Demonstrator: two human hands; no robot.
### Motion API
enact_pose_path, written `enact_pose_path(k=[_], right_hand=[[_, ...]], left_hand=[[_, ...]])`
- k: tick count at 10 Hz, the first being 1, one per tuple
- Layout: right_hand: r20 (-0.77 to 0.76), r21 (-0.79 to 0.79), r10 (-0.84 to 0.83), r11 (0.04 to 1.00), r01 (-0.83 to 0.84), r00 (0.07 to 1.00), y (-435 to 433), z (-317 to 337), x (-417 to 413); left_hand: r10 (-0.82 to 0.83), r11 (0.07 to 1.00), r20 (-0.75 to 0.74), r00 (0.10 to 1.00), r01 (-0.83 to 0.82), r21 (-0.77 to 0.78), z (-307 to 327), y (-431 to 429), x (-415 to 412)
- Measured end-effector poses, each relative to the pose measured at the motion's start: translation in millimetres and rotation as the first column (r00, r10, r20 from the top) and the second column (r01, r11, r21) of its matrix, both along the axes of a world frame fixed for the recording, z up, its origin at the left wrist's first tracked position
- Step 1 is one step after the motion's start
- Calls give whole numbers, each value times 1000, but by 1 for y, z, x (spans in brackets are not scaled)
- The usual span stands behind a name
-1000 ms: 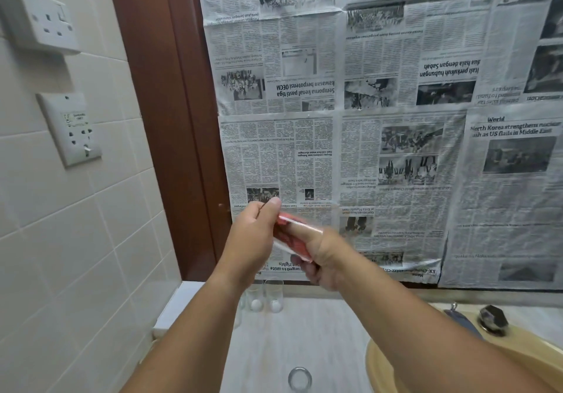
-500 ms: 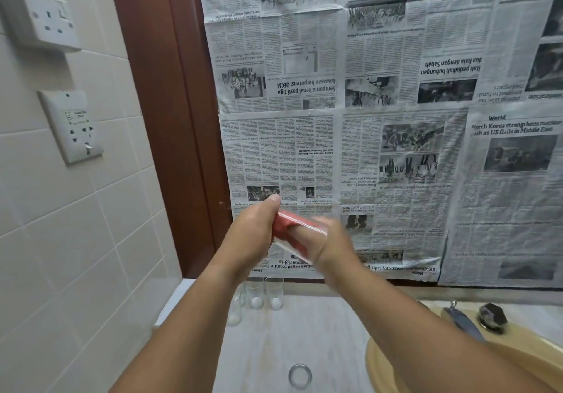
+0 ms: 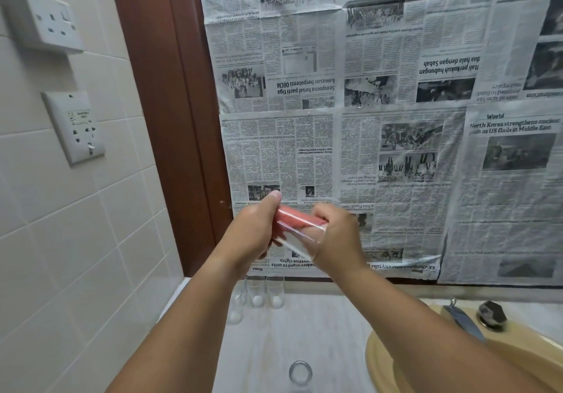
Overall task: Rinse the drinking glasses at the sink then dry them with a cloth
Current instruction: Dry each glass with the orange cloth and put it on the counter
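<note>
Head view: two bare forearms reach up from the bottom edge and meet at centre frame. The left hand (image 3: 256, 231) curls around the closed end of a clear drinking glass (image 3: 306, 235), thumb pointing up. The glass is held in the air on a slant, with its open rim toward the right hand (image 3: 338, 240). A red cloth (image 3: 292, 219) is stuffed inside the glass. The right hand's fingers are curled at the rim where the cloth goes in; how far in they reach cannot be told.

Below the hands, three glasses (image 3: 255, 292) stand upright close together at the back of a pale countertop (image 3: 329, 331), partly hidden by the left forearm. A single glass (image 3: 300, 373) stands apart near the bottom edge, seen from above. Between these lies open counter.

At lower right is the curved rim of a yellow sink (image 3: 393, 359), with a tap (image 3: 463, 321) and a dark tap knob (image 3: 492, 313) behind it. The right forearm crosses in front of the sink.

Newspaper sheets (image 3: 380, 136) cover the whole surface behind the counter. A brown wooden frame (image 3: 170, 118) runs down their left edge. A tiled wall (image 3: 76, 255) closes in the left side, carrying an upper socket (image 3: 45, 17) and a lower socket (image 3: 74, 127).
</note>
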State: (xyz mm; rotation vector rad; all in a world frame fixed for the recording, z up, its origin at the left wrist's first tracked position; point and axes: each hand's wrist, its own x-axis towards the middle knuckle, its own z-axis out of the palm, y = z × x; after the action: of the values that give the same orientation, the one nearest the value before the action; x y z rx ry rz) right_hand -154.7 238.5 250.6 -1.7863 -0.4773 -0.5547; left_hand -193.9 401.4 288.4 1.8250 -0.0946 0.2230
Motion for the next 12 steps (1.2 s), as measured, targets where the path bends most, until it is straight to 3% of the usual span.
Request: enact_pose_path(k=[1, 2, 3, 4, 5, 6, 7, 8, 9, 10, 11, 12], right_hand=[[-657, 519, 513, 839, -161, 553, 10, 5, -22], [-557, 363, 384, 910, -201, 736, 6, 7, -23], [363, -189, -150, 955, 230, 920, -4, -8, -3], [663, -236, -151, 888, 396, 733, -10, -9, 9], [-97, 40, 78, 996, -74, 992, 2, 3, -10], [-671, 449, 458, 877, -172, 584, 9, 4, -25], [-349, 142, 201, 977, -161, 915, 2, -1, -13], [455, -252, -161, 920, 300, 876, -9, -4, 5], [449, -231, -142, 935, 268, 882, -8, 6, -4], [-560, 362, 430, 896, -257, 709, 3, 16, -27], [-618, 336, 439, 898, -285, 652, 3, 8, -25], [72, -174, 8, 985, 5, 997, -10, -1, -3]], left_hand=[[-42, 998, 165, 985, 35, 46, -3, 2, 0], [-124, 992, 38, 992, 125, -31, -2, 7, -4], [-127, 984, -189, 974, 100, -147, 4, 7, -9], [-47, 993, -161, 986, 29, -114, 5, 0, -8], [-51, 992, 67, 996, 59, -115, 1, -3, -6], [-40, 999, 130, 991, 44, -32, 1, -1, -7], [-128, 989, -67, 990, 121, -89, 3, 5, -10], [-85, 990, -241, 967, 54, -133, 8, 7, -13], [-45, 993, -111, 993, 33, -112, 9, 2, -12], [-51, 997, 93, 994, 56, -56, 6, -2, -10], [-107, 994, 29, 994, 108, -18, 8, 3, -13], [-140, 984, -210, 968, 111, -142, 15, 6, -19]])
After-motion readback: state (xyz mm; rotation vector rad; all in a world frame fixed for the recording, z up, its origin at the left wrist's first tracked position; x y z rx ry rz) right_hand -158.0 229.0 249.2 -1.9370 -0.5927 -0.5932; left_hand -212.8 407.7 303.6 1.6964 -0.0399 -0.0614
